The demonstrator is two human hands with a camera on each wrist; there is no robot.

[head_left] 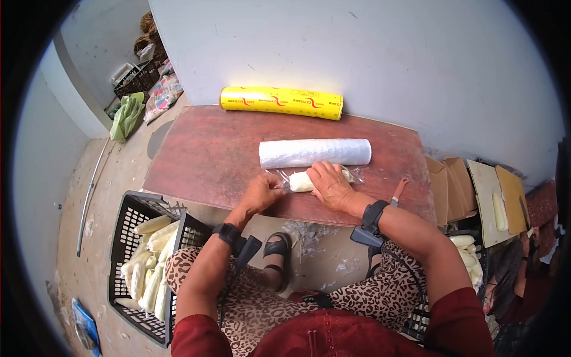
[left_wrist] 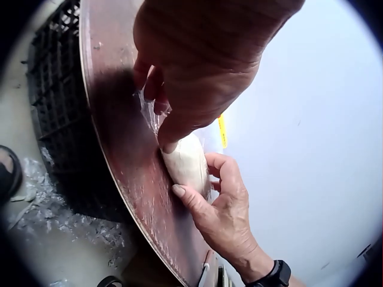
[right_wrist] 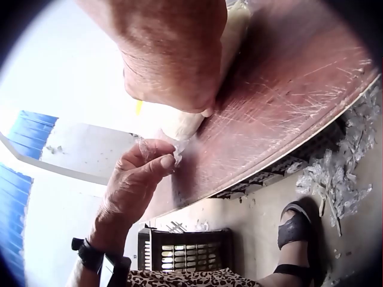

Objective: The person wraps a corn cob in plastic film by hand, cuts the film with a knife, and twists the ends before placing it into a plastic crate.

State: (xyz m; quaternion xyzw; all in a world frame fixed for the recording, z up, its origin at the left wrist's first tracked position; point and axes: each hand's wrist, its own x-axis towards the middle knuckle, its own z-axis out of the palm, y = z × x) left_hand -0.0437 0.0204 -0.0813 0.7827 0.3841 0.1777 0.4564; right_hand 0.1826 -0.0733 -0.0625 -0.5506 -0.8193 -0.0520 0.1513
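Note:
A pale ear of corn [head_left: 301, 182], with clear plastic film around it, lies near the front edge of the reddish wooden table [head_left: 199, 149]. My right hand [head_left: 333, 187] grips the ear from above. In the left wrist view its thumb lies on the near side and its fingers on the far side. At the ear's left end, my left hand [head_left: 260, 194] pinches the gathered tail of plastic film [right_wrist: 178, 149] between thumb and fingers. Right behind the ear stretches a white roll of film [head_left: 315, 152].
A yellow printed roll [head_left: 281, 103] lies at the table's back edge by the wall. To the right is a knife [head_left: 401, 189] with a reddish handle. A black crate [head_left: 120, 238] of corn stands left on the floor. Film scraps [head_left: 309, 238] litter the floor underneath.

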